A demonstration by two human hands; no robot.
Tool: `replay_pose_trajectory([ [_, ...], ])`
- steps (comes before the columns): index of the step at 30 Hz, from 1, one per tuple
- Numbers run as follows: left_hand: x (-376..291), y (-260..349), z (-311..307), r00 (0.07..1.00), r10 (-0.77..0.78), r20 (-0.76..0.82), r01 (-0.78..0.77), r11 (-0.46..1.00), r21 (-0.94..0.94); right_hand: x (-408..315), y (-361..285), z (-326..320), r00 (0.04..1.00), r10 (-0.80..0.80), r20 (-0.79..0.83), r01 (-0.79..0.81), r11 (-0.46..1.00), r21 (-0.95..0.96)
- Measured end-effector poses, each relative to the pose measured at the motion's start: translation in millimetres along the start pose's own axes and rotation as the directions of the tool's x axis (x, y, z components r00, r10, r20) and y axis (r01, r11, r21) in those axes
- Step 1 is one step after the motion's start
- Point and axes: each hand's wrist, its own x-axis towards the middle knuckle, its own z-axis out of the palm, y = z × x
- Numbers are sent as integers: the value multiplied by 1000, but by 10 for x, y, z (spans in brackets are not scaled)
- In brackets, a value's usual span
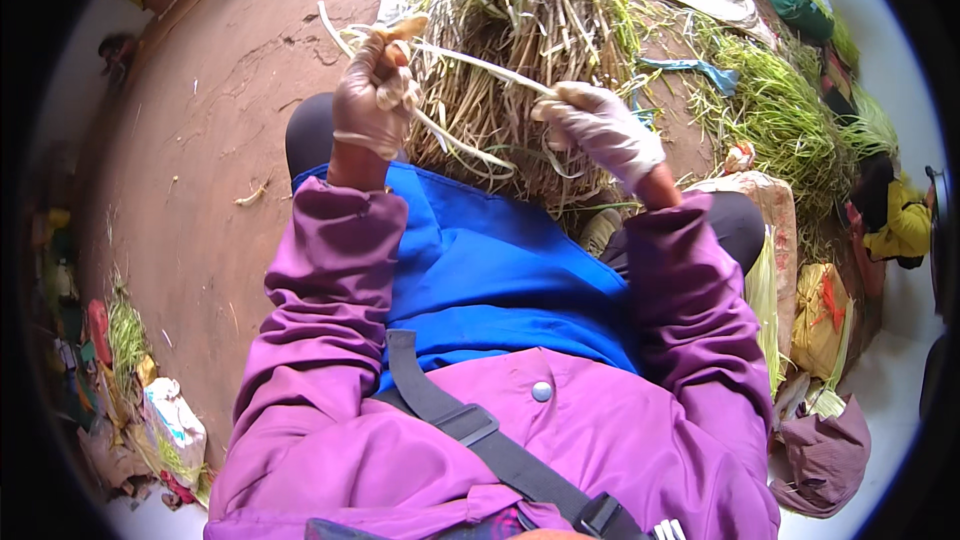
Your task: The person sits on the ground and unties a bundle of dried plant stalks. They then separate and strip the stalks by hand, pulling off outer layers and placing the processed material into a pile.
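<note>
My left hand (pixel 375 94), in a thin translucent glove, is raised in front of the left knee with its fingers closed on several pale plant strands. One whitish strand (pixel 484 66) stretches from there across to my right hand (pixel 600 124), also gloved, which pinches its far end. Another strand (pixel 469 151) curves loosely below the left hand. The glove's fingertip looks yellowish and loose at the left hand. Behind and beneath both hands lies a large heap of dry, brownish-green stalks (pixel 517 22). A blue apron (pixel 480 240) covers my lap.
Loose green stalks (pixel 765 105) lie on the right, with a blue strip (pixel 694 71) beside them. Sacks, including a yellow one (pixel 814 307), stand along the right edge. A person in yellow (pixel 904 221) is at far right. Bags (pixel 176 420) lie at lower left on the brown floor (pixel 195 187).
</note>
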Motion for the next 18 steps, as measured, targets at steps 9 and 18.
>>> replay_pose_trajectory([
  [9,78,394,-313,984,117,-133,-142,971,-193,-451,414,-1243,806,212,-553,-383,899,-214],
  [18,80,26,-43,999,-30,22,36,945,-327,-106,110,225,965,-233,117,251,951,-181],
])
